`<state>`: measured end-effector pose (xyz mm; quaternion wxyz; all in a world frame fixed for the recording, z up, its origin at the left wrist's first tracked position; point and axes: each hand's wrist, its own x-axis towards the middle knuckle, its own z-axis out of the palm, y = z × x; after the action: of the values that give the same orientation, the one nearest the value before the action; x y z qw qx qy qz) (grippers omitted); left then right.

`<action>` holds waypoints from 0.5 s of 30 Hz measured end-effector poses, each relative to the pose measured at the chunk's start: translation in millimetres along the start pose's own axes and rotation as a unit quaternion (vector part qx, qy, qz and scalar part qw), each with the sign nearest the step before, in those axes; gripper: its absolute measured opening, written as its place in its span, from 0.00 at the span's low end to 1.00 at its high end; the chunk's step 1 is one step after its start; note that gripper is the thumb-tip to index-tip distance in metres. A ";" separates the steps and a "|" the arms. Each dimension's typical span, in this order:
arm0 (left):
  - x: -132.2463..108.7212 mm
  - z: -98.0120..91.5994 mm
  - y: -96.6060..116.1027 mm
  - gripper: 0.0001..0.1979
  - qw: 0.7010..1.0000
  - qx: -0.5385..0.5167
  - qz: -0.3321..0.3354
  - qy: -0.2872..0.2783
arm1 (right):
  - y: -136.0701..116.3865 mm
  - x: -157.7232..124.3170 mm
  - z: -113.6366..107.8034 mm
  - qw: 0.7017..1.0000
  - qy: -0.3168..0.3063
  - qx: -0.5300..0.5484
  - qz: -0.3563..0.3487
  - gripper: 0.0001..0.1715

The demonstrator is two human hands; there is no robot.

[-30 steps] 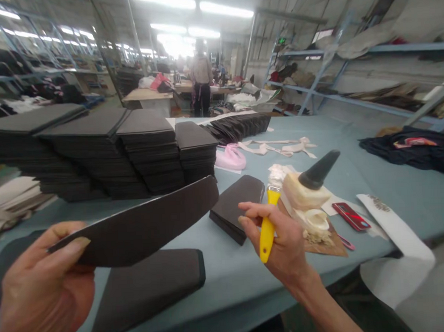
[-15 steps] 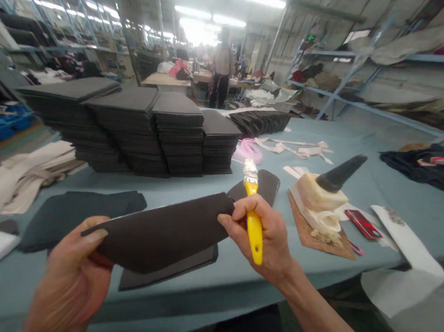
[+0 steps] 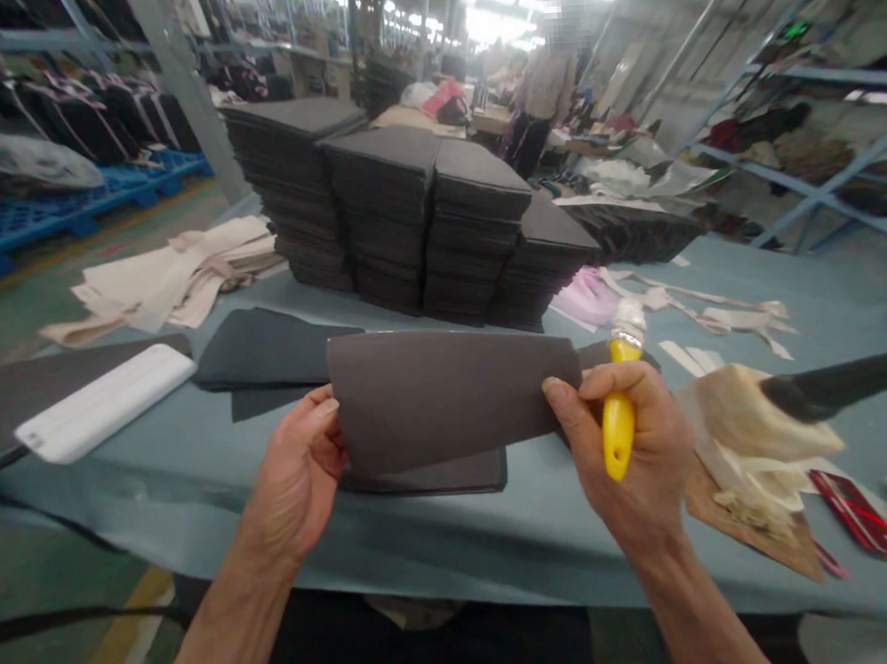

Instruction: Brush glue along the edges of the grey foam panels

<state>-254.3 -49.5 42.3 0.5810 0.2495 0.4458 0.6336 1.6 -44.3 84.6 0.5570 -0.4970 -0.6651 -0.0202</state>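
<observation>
A dark brown-grey flat panel (image 3: 447,397) is held up lengthwise between my two hands. My left hand (image 3: 298,471) pinches its left end between thumb and fingers. With thumb and forefinger, my right hand (image 3: 635,441) grips the right end, and a yellow-handled paintbrush (image 3: 618,421) stays tucked in the same hand, its whitish bristles upward. Beneath the panel, a similar dark piece (image 3: 437,475) lies on the blue-green table cover (image 3: 396,545). Another folded dark piece (image 3: 264,348) rests to the left of my left hand.
Tall stacks of dark panels (image 3: 383,215) stand behind my hands. At right are a cream block-shaped container (image 3: 771,407) with a black handle-like part and a red phone (image 3: 860,512). A white flat object (image 3: 106,403) and pale fabric strips (image 3: 177,278) lie left. A person (image 3: 545,90) stands farther back.
My view has swung left, so the table's things sit farther right. The panel is more level, facing me more squarely. Both hands keep hold of it, the paintbrush still in my right.
</observation>
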 end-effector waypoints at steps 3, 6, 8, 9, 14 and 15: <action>1.5 -9.3 -2.2 0.20 1.000 0.005 0.009 0.023 | 5.7 -6.0 7.6 1.000 0.011 -0.007 0.021 0.16; 4.5 -15.2 -4.7 0.22 0.999 0.013 0.024 0.040 | 10.2 -11.2 14.0 0.999 0.012 -0.019 0.030 0.17; 6.8 -18.1 -6.0 0.22 0.998 0.020 0.032 0.046 | 11.5 -13.3 17.9 0.999 0.012 -0.024 0.030 0.18; 7.9 -19.4 -6.6 0.21 0.998 0.024 0.035 0.047 | 11.6 -14.1 19.7 0.999 0.011 -0.026 0.030 0.18; 12.3 -21.8 -11.4 0.20 0.996 0.038 0.060 0.057 | 7.6 -15.5 27.4 0.999 0.001 -0.021 0.033 0.18; 12.7 -21.1 -12.8 0.21 0.995 0.040 0.066 0.061 | 6.0 -15.4 28.1 0.999 -0.001 -0.021 0.033 0.18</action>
<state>-267.8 -44.0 18.7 0.4989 0.2629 0.4879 0.6662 -16.3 -34.8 59.1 0.5464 -0.5304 -0.6480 -0.0150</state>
